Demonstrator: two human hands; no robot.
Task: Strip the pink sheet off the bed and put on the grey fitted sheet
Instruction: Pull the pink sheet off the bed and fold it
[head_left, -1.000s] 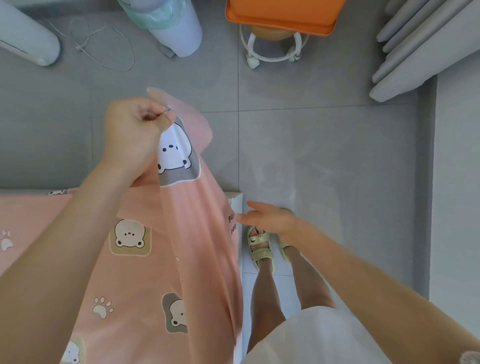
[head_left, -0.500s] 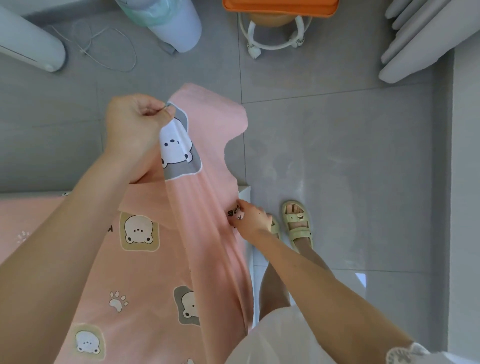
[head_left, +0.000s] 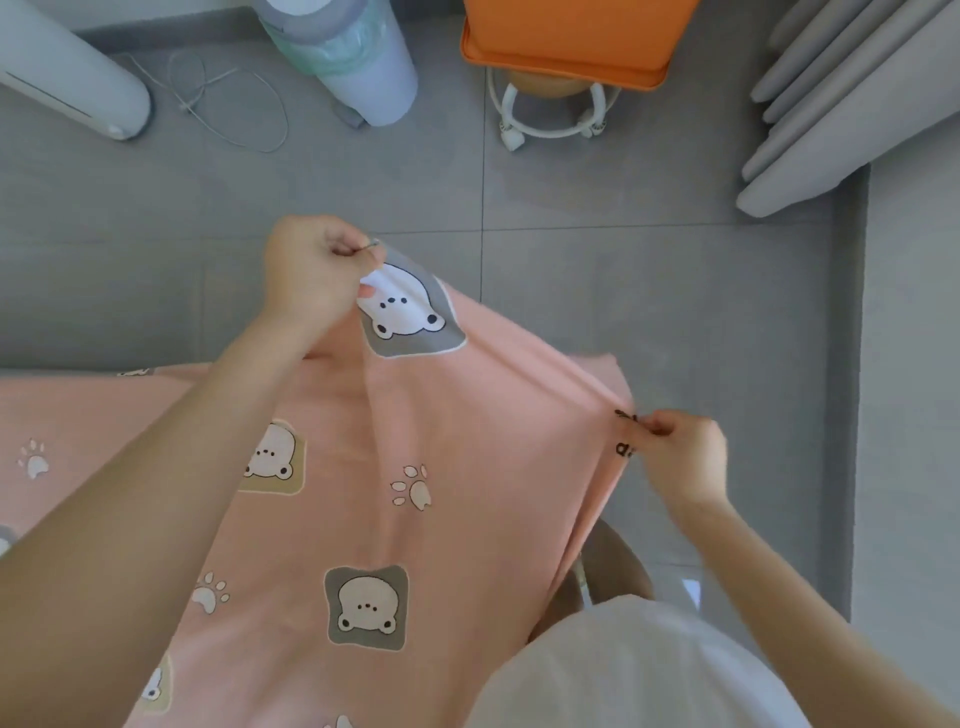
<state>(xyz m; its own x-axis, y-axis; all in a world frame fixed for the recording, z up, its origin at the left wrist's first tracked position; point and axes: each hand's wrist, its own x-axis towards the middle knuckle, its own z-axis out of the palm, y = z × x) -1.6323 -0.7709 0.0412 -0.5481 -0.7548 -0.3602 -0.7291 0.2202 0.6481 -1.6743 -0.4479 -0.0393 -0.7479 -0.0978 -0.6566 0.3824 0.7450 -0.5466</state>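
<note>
Stool (head_left: 563, 47) behind sheet (head_left: 467, 441); bin (head_left: 358, 67) left — curtain (head_left: 841, 104) right.

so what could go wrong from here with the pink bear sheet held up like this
The left hand and right hand only pinch the edge of the pink bear-print fabric sheet, so a hard tug could slip it free. Its slack hangs by the person's legs and might get trodden on. The thin white cable looped on the floor could trip them.
</note>
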